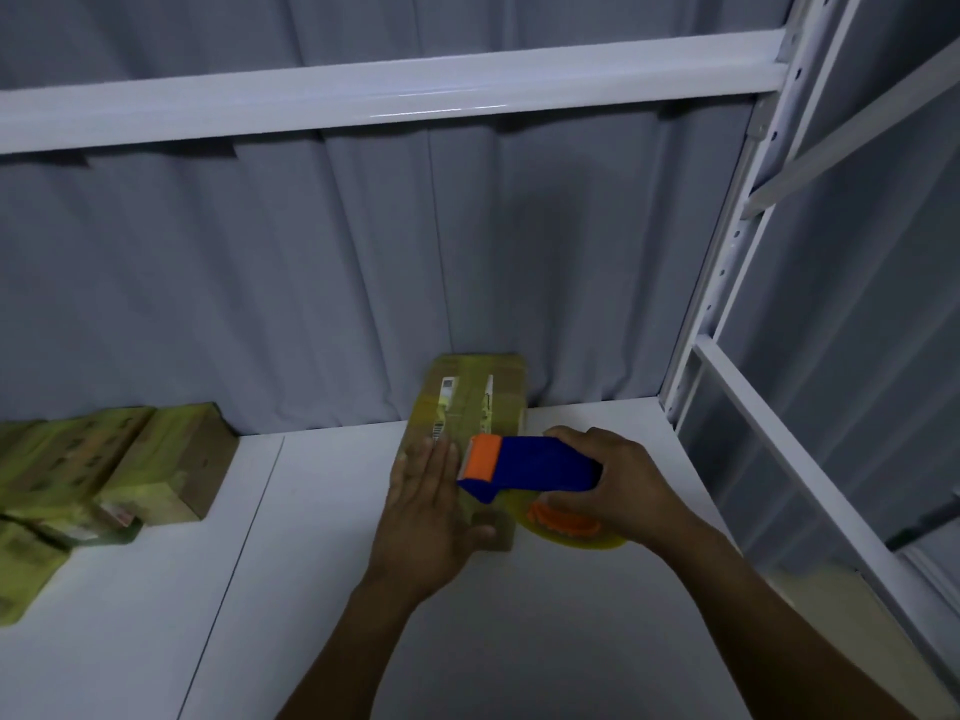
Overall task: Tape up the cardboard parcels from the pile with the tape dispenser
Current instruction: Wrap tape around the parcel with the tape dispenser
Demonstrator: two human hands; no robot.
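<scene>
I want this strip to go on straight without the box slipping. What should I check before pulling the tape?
1. Steadying: left hand flat on the parcel: ok.
2. Grip: right hand holds the tape dispenser: ok.
3. Position: dispenser's orange head over the parcel's top: ok.
4. Tape end stuck to cardboard: cannot tell, hidden.
5. Clearance: pile of parcels lies apart, to the left: ok.

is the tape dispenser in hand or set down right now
In hand. The right hand holds the blue tape dispenser, its orange head over the parcel that the flat left hand presses.
</scene>
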